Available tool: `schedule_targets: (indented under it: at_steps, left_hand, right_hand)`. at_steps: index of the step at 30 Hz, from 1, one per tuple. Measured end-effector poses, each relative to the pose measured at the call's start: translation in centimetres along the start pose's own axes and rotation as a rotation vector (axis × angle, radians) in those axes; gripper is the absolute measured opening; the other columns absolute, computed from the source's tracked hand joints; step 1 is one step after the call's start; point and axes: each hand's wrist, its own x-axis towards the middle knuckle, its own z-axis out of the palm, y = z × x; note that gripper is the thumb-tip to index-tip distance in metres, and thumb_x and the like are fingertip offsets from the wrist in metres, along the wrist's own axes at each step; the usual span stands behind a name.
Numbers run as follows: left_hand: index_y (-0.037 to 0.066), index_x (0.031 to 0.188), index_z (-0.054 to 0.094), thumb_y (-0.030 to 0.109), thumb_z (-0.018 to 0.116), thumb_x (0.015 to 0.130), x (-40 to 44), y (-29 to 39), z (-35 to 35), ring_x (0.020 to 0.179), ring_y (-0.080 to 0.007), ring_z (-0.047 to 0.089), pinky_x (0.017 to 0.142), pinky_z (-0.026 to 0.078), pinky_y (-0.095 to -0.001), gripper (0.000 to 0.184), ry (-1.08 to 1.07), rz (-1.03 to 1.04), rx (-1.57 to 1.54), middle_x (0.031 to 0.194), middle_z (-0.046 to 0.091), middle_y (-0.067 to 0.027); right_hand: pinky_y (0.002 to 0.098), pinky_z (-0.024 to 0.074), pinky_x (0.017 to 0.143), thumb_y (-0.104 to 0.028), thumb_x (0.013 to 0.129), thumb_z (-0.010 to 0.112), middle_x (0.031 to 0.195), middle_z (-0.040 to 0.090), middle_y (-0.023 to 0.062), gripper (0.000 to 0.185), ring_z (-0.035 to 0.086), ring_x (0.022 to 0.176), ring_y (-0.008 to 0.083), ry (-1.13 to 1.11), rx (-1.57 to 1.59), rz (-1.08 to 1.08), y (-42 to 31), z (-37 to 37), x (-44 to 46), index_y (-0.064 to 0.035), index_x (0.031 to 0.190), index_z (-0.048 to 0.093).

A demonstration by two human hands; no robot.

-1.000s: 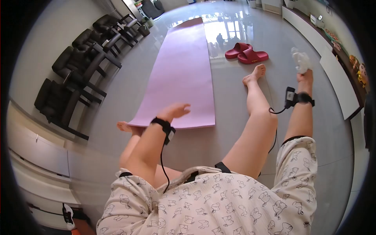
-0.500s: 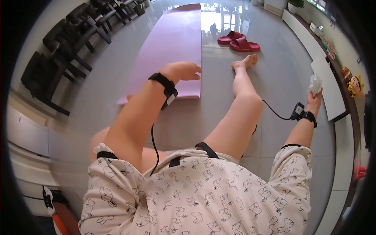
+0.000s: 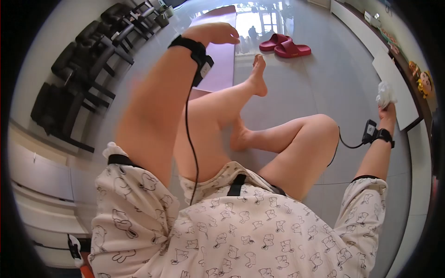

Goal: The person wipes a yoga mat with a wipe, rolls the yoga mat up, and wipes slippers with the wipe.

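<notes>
My right hand [image 3: 387, 112] grasped a crumpled white wad [image 3: 385, 94] out to my right above the gray tiled floor [image 3: 296, 83], near a low white cabinet [image 3: 394, 92]. The wad stuck out past my fingers, at the far end of the hand and touching it, its bulk pointing away from my body; its material could not be told. Well apart on the other side, my left hand [image 3: 213, 33] was released, fingers loosely bent, reaching forward in front of the pink exercise mat [image 3: 218, 65] as seen from my head. Black straps circled both wrists, each with a small boxy device and a dark cable. My bare legs were bent between my arms, one foot [image 3: 259, 76] pointing forward near the mat. Ahead, a pair of red slippers [image 3: 292, 48] rested on the floor, one partly against the other. Black chairs [image 3: 55, 109] lined the left side, and small figurines [image 3: 424, 83] stood atop the cabinet.
</notes>
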Motion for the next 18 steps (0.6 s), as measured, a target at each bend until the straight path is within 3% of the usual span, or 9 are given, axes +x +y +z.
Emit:
schedule_targets:
  at_steps: [4, 7, 12, 13, 15, 18]
  left_hand:
    - [0.007, 0.112, 0.058, 0.039, 0.054, 0.082, 4.6, 0.9, 2.7, 0.099, -0.0327, 0.056, 0.087, 0.043, -0.0380, 0.044, -0.069, 0.057, -0.039, 0.106, 0.061, -0.0161]
    - [0.013, 0.111, 0.060, 0.042, 0.051, 0.082, 7.4, 3.0, 2.9, 0.107, -0.0287, 0.052, 0.087, 0.043, -0.0409, 0.042, -0.087, -0.227, 0.050, 0.112, 0.059, -0.0100]
    - [0.015, 0.106, 0.062, 0.038, 0.048, 0.083, 13.8, 2.5, 5.2, 0.100, -0.0286, 0.056, 0.084, 0.045, -0.0414, 0.035, 0.075, -0.331, -0.131, 0.105, 0.061, -0.0095]
    - [0.009, 0.101, 0.064, 0.035, 0.052, 0.081, 15.1, 2.6, 5.5, 0.102, -0.0287, 0.057, 0.085, 0.045, -0.0397, 0.035, 0.035, -0.351, -0.226, 0.109, 0.060, -0.0126]
    - [0.009, 0.101, 0.064, 0.034, 0.053, 0.081, 19.8, 0.9, 9.7, 0.100, -0.0297, 0.057, 0.084, 0.046, -0.0391, 0.034, 0.054, -0.309, -0.327, 0.107, 0.061, -0.0131]
    - [0.009, 0.101, 0.064, 0.033, 0.053, 0.081, 25.3, 1.3, 13.6, 0.098, -0.0304, 0.058, 0.083, 0.046, -0.0381, 0.033, 0.074, -0.409, -0.552, 0.105, 0.061, -0.0129]
  right_hand:
    - [0.0302, 0.0514, 0.067, -0.025, 0.088, 0.053, 0.103, 0.058, 0.0042, 0.027, 0.058, 0.089, 0.0179, -0.068, -0.163, -0.137, 0.4, 4.9, -6.8, -0.0068, 0.108, 0.054]
    - [0.0312, 0.0500, 0.072, -0.026, 0.088, 0.053, 0.102, 0.059, 0.0031, 0.026, 0.058, 0.091, 0.0174, 0.018, -0.114, -0.005, 1.8, 4.5, -8.5, -0.0076, 0.107, 0.054]
    - [0.0276, 0.0463, 0.081, -0.034, 0.087, 0.055, 0.111, 0.055, 0.0060, 0.042, 0.053, 0.101, 0.0154, 0.072, 0.055, -0.060, 2.1, 8.1, -13.3, -0.0073, 0.119, 0.049]
    - [0.0272, 0.0455, 0.083, -0.035, 0.087, 0.055, 0.113, 0.054, 0.0067, 0.047, 0.053, 0.103, 0.0162, 0.031, 0.028, -0.055, 2.2, 8.5, -13.2, -0.0071, 0.123, 0.046]
    - [0.0261, 0.0435, 0.084, -0.035, 0.088, 0.054, 0.111, 0.054, 0.0060, 0.046, 0.052, 0.102, 0.0169, -0.075, -0.043, -0.093, 2.1, 9.4, -13.9, -0.0053, 0.122, 0.046]
    - [0.0260, 0.0415, 0.084, -0.031, 0.088, 0.053, 0.108, 0.052, 0.0048, 0.041, 0.052, 0.099, 0.0153, -0.065, -0.506, -0.225, 3.3, 12.5, -15.2, -0.0042, 0.119, 0.046]
